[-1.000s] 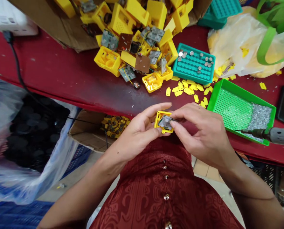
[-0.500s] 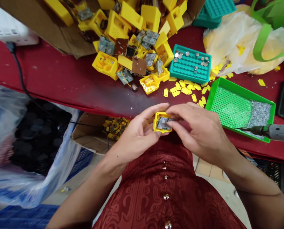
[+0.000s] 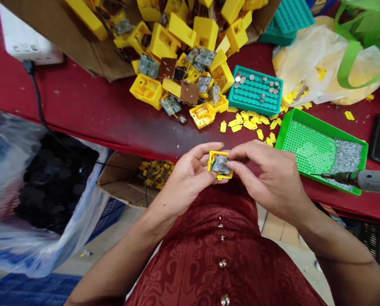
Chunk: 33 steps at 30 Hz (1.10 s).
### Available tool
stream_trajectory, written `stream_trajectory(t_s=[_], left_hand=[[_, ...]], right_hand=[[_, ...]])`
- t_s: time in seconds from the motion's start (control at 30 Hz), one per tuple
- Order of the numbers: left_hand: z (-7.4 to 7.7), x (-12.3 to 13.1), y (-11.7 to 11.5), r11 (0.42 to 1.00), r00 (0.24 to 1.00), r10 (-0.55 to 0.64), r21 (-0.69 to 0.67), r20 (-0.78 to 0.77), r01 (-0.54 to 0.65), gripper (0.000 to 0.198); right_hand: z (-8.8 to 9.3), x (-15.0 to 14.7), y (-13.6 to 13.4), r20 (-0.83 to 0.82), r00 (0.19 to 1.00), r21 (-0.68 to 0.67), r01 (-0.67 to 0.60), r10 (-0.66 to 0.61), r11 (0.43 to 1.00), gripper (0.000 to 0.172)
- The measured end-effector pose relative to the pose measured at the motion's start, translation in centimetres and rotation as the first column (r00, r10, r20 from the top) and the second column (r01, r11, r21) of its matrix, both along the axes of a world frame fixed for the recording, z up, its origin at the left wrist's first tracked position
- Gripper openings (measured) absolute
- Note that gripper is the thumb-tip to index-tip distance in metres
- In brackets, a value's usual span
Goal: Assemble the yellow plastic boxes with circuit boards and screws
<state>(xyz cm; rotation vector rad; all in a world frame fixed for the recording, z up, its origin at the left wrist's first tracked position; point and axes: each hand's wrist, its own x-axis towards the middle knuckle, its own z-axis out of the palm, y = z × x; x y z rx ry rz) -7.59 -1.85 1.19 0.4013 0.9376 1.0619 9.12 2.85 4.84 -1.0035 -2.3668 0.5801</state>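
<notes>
Head-worn view, facing forward and down, close above the hands [image 3: 186, 178] [image 3: 266, 178], red workbench [image 3: 81, 114] beyond

Cardboard box [image 3: 108, 63] of plastic housings [image 3: 205, 29] at rear of surface [image 3: 81, 119]; pegged tray [image 3: 255, 90] lay to its right, mesh tray [image 3: 309, 148] of screws [image 3: 346, 159] farther right
</notes>
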Motion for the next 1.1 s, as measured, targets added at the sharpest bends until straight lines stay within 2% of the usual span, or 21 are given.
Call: stream_trajectory(t_s=[0.33,0.53,0.73,0.9,1.0,1.1], left_hand=[[-0.4,0.0,-0.1,0.999,0.998,-0.023,0.048,0.062,0.020,0.049],[-0.6,0.2,-0.3,0.997,0.998,0.003,0.073,0.065,-0.008,0.050],[-0.2,1.1,-0.6,0.998,0.996,0.060,0.024,0.061,-0.061,0.032],[-0.1,1.7,-0.5,0.992,0.988,0.125,-0.020,0.095,-0.123,0.030],[-0.1,1.8,-0.7,0.992,0.988,0.126,-0.031,0.091,-0.123,0.032],[-0.2,1.9,-0.9,0.994,0.994,0.107,0.001,0.031,-0.107,0.035]], right_hand=[[0.1,0.3,0.1,0.043,0.999,0.017,-0.021,0.020,1.000,0.008],[0.1,0.5,-0.2,0.071,0.993,0.052,-0.095,0.092,0.994,0.013],[-1.1,0.4,-0.5,0.001,1.000,0.235,-0.013,0.013,0.972,0.014],[-1.8,0.5,-0.5,-0.102,0.994,0.224,0.050,-0.028,0.973,0.007],[-1.9,0.9,-0.6,-0.110,0.994,0.241,0.032,-0.006,0.970,0.004],[-2.0,1.0,-0.6,-0.082,0.995,0.284,-0.024,0.049,0.959,0.010]])
